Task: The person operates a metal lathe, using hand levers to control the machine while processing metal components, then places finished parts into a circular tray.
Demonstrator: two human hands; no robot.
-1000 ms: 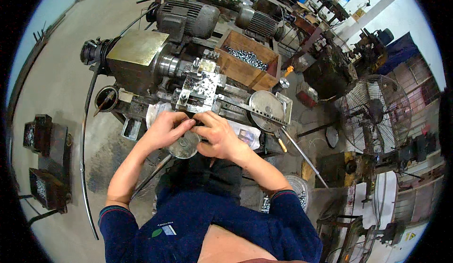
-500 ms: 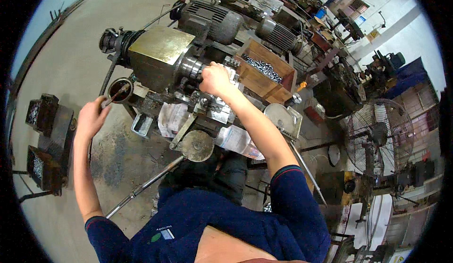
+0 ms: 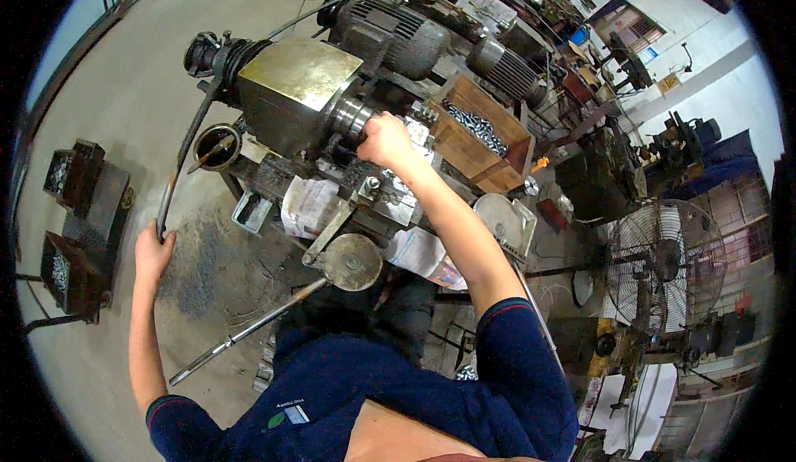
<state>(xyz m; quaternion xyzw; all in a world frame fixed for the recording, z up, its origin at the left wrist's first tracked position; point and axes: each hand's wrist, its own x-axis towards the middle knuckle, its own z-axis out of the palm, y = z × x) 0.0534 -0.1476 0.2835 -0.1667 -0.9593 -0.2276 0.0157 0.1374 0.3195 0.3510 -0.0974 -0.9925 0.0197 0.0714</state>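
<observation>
Nearest my body, shiny metal parts [image 3: 467, 372] lie beside my right sleeve; the sleeve partly hides whatever holds them. My left grip [image 3: 152, 251] is closed around the lower end of a long lever [image 3: 171, 187], which runs up past the machine's left side toward the pulleys [image 3: 228, 68].

Off to the left stand 2 dark boxes, set apart from the machine. The lower box [image 3: 80, 275] contains small metal pieces; the upper box [image 3: 89, 172] also contains small pieces, too small to identify.

Close to the machine's near side is 1 small rectangular tray [image 3: 260, 213]; its contents are too dark to make out. Just beyond it is 1 round pot [image 3: 238, 149], dark inside, with a brush-like tool [image 3: 211, 154] leaning across the rim, its handle sticking out to the left.

My right grip [image 3: 385, 139] is narrow, fingers curled at the front of the bright spindle [image 3: 350, 119]; I cannot tell whether anything is held in it.

Farther, right of the spindle, 1 open wooden box [image 3: 458, 147] carries a heap of shiny metal parts [image 3: 477, 128]. Behind it are 2 finned motors [image 3: 390, 35].
</observation>
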